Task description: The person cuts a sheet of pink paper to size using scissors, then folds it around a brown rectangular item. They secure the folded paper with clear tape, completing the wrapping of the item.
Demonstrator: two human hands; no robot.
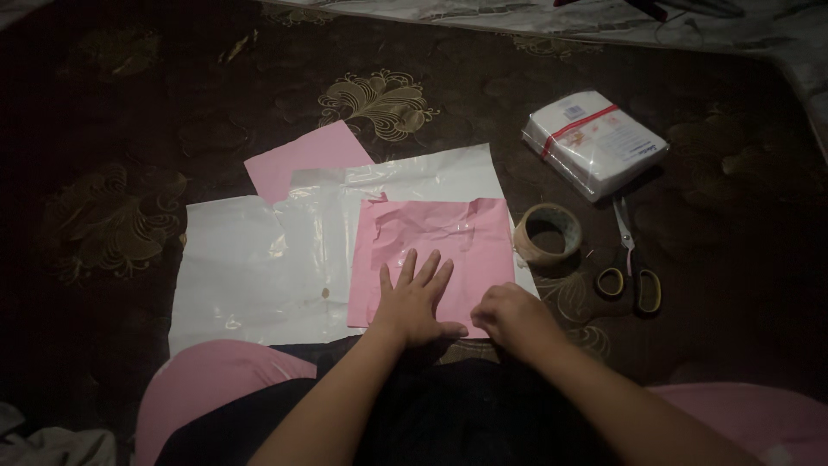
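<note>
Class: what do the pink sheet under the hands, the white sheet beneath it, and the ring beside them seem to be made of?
Pink sheet: likely paper, matte, creased. White sheet: probably thin plastic, glossy, with wrinkled highlights. Ring: a roll of tape, seemingly clear film on a brownish core.

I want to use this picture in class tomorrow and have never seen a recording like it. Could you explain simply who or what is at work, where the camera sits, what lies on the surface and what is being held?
No machine here: a person works with two bare hands. The single camera is worn on the head and looks down, so the arms enter from below. The left hand lies flat, fingers spread, on a crinkled pink sheet. The right hand is curled at that sheet's lower edge; what it pinches cannot be seen. Under the sheet lies white plastic film, with a second pink sheet behind. To the right are a tape roll, scissors and a wrapped white packet, all on a dark patterned cloth.
</note>
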